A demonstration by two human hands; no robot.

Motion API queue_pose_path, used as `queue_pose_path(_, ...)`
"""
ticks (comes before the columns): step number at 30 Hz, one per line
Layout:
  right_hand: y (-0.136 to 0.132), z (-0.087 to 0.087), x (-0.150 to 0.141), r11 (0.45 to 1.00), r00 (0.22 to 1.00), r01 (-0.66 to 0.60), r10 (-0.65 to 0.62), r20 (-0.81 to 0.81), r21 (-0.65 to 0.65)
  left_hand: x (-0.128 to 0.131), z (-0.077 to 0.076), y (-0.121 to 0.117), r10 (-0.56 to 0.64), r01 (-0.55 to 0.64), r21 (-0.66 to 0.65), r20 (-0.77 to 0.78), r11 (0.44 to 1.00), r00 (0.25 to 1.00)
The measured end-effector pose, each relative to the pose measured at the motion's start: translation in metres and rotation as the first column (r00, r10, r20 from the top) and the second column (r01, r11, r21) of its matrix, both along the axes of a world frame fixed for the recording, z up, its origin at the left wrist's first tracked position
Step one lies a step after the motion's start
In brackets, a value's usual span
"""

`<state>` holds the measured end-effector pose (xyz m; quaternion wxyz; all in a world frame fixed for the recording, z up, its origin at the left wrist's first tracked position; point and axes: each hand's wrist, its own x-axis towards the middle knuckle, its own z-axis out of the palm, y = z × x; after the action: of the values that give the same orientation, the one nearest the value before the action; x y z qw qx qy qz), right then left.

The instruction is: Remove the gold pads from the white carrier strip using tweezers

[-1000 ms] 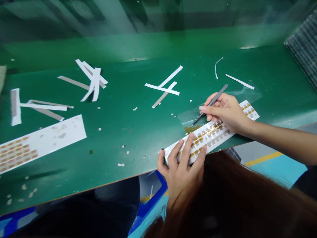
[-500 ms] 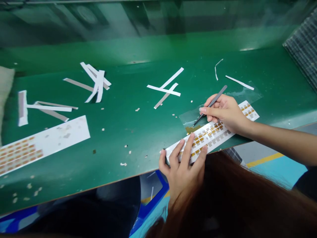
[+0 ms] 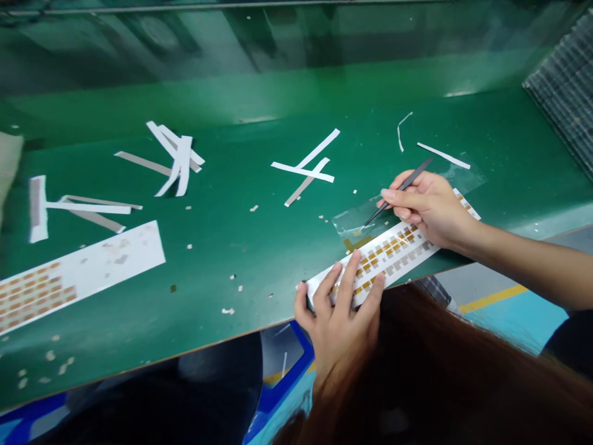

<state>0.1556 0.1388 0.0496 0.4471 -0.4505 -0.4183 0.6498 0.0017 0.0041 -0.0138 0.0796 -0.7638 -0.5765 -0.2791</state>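
A long white backing sheet with rows of small gold and grey stickers lies at the front edge of the green table. My left hand presses its near end flat, fingers spread on the paper and thumb at the sheet's corner. My right hand pinches grey tweezers. Their tip touches a clear plastic film just beyond the sheet, beside a gold piece.
A second white sticker sheet lies at the left. Loose white and grey paper strips and small scraps are scattered over the table. A dark ridged stack stands at the far right. Long brown hair fills the lower right.
The tweezers' tip has lifted slightly away from the sticker sheet onto the clear film. My left hand stays pressed on the sheet. The view has shifted a little.
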Motion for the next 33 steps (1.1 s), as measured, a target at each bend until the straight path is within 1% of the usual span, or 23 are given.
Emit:
queue_pose_path(2,-0.01,0.007,0.01,0.998,1.0,0.005,-0.005,0.01,0.061,-0.001,-0.002,0.0,-0.01,0.011,0.016,-0.027,1.0,1.0)
queue_pose_path(4,-0.022,0.009,0.02,0.997,0.997,-0.026,0.021,0.068,0.076,-0.002,-0.003,0.001,-0.025,0.026,0.03,-0.047,0.999,0.999)
queue_pose_path(6,-0.032,0.005,0.028,0.996,0.989,-0.073,0.067,0.128,0.046,-0.001,-0.005,0.001,-0.018,0.02,0.04,-0.039,0.999,0.999)
queue_pose_path(9,-0.04,-0.005,0.034,0.994,0.982,-0.102,0.097,0.159,0.024,0.002,-0.006,0.001,0.026,-0.026,0.04,0.006,0.999,1.0)
queue_pose_path(13,-0.04,-0.012,0.035,0.993,0.98,-0.112,0.104,0.17,0.04,0.004,-0.005,0.0,0.027,-0.027,0.018,0.033,0.999,0.999)
queue_pose_path(24,-0.04,-0.009,0.031,0.992,0.988,-0.113,0.107,0.116,0.048,0.003,-0.004,0.0,0.026,-0.027,0.023,0.031,0.999,0.999)
queue_pose_path(33,-0.04,-0.009,0.033,0.993,0.984,-0.114,0.106,0.142,0.045,-0.003,-0.005,0.001,-0.012,0.013,0.027,-0.05,1.0,0.999)
